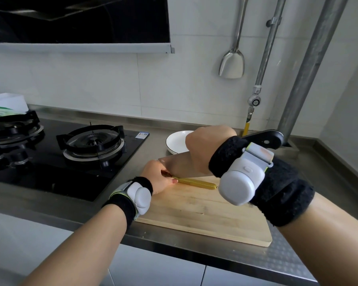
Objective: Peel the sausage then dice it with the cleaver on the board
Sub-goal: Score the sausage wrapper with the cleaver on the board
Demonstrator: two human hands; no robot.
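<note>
A thin sausage (196,183) in a yellow-gold wrapper lies across the far part of the wooden cutting board (205,213). My left hand (156,175) pins its left end to the board with the fingertips. My right hand (207,145) grips the black handle of the cleaver (178,165). The blade's edge rests on the sausage close to my left fingers. The sausage's right end is partly hidden behind my right wrist device.
A white plate (177,142) sits behind the board. A black gas hob (70,159) with two burners fills the counter to the left. A metal spatula (233,64) hangs on the wall, with pipes (306,69) to the right. The counter edge runs just in front of the board.
</note>
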